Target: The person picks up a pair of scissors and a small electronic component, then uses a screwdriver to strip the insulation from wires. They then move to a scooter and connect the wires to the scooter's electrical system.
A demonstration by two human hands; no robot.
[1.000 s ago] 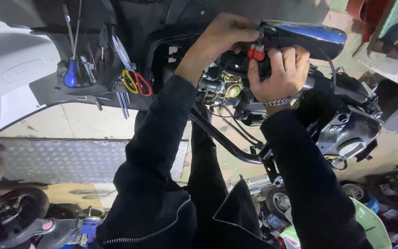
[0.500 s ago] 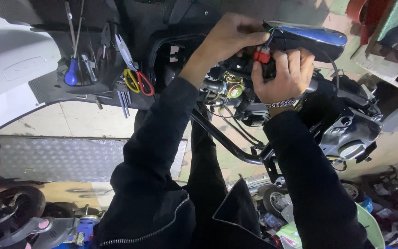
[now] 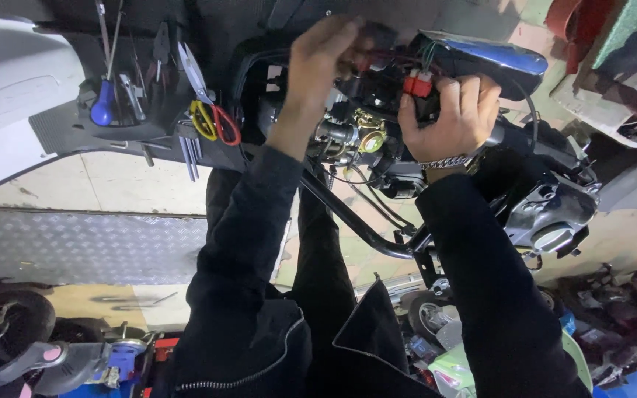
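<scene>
Both hands at the red connector on a stripped scooter.
Right hand (image 3: 447,118) fingers are clamped around the red connector (image 3: 417,83); left hand (image 3: 317,63), just beside it, pinches its wires (image 3: 377,55).

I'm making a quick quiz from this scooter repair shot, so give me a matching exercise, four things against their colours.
Things:
1. connector held in the right hand
2. screwdriver handle
3. pliers grips
4. floor plate

Colours:
A. blue
B. grey metal
C. red
D. yellow and red

Pairs: 1 connector C; 2 A; 3 D; 4 B.
</scene>
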